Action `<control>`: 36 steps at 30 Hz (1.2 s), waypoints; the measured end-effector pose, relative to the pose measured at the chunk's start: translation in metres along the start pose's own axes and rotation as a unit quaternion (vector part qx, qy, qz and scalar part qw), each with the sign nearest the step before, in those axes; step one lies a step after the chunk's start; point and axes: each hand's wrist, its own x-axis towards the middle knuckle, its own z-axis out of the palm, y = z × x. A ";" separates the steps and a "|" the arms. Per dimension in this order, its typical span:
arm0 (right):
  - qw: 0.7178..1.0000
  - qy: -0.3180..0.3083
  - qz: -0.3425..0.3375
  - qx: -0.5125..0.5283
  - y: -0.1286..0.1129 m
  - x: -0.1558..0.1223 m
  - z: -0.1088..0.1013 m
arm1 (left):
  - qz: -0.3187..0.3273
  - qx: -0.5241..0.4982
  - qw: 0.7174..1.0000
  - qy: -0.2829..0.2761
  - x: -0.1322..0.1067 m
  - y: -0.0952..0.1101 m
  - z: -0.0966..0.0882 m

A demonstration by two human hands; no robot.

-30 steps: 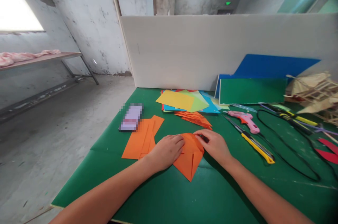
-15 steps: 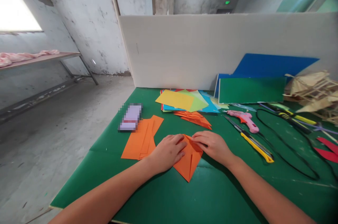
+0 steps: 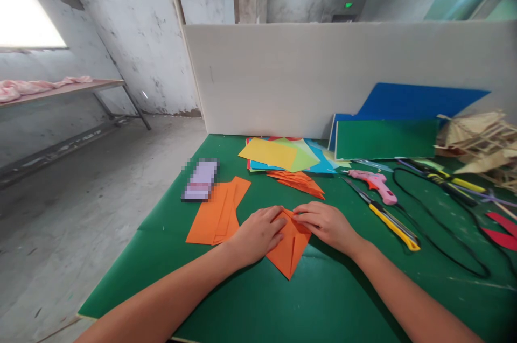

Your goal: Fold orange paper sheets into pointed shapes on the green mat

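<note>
A piece of orange paper (image 3: 287,254), folded to a point at its near end, lies on the green tabletop in front of me. My left hand (image 3: 260,234) rests over its left side, fingers bent and pressing on the paper. My right hand (image 3: 323,224) pinches the folded top right edge between thumb and fingers. A crease runs down the paper's middle. Left of my hands are flat orange sheets (image 3: 205,219), some overlapping. Beyond my fingertips is a small pile of folded orange pieces (image 3: 299,184).
A phone (image 3: 201,180) lies at the left. Coloured paper sheets (image 3: 269,153) are stacked at the back. To the right are a pink glue gun (image 3: 377,184), a yellow utility knife (image 3: 393,225), a black cord (image 3: 452,258) and red scraps (image 3: 501,238). A white board (image 3: 262,79) stands behind.
The fingers of my right hand have shifted slightly left along the paper's top edge, and the flap there sits a little lower. My left hand stays in place.
</note>
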 end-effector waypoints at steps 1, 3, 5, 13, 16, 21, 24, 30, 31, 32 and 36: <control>1.000 -0.001 0.000 0.001 0.000 0.000 0.000 | 0.003 0.003 1.000 -0.001 0.000 0.000 0.000; 1.000 -0.002 0.001 0.003 -0.001 0.001 -0.001 | 0.008 0.012 1.000 -0.002 0.001 0.000 0.002; 1.000 -0.005 0.003 0.005 -0.002 0.002 -0.002 | 0.009 0.021 1.000 -0.003 0.002 0.000 0.004; 1.000 -0.010 0.003 0.013 -0.001 0.002 -0.002 | 0.017 0.039 0.999 0.009 0.002 -0.001 0.008; 1.000 -0.010 0.003 0.016 -0.001 0.002 -0.002 | 0.017 0.044 0.999 0.008 0.003 -0.001 0.009; 1.000 -0.016 0.002 0.023 0.000 0.003 -0.003 | 0.018 0.032 0.999 0.014 0.003 -0.001 0.009; 0.999 -0.017 0.002 0.029 0.001 0.004 -0.002 | 0.016 0.018 0.999 0.026 0.002 -0.002 0.010; 0.999 -0.017 0.001 0.043 0.002 0.004 -0.002 | 0.024 0.022 0.999 0.031 0.000 -0.005 0.012; 0.999 -0.016 0.001 0.043 0.002 0.004 -0.003 | 0.025 0.024 0.999 0.032 0.000 -0.006 0.013; 0.999 -0.016 0.001 0.043 0.001 0.004 -0.003 | 0.026 0.025 0.999 0.033 0.000 -0.006 0.013; 0.999 -0.025 0.002 0.037 0.000 0.004 -0.004 | 0.030 0.029 0.998 0.040 -0.001 -0.006 0.014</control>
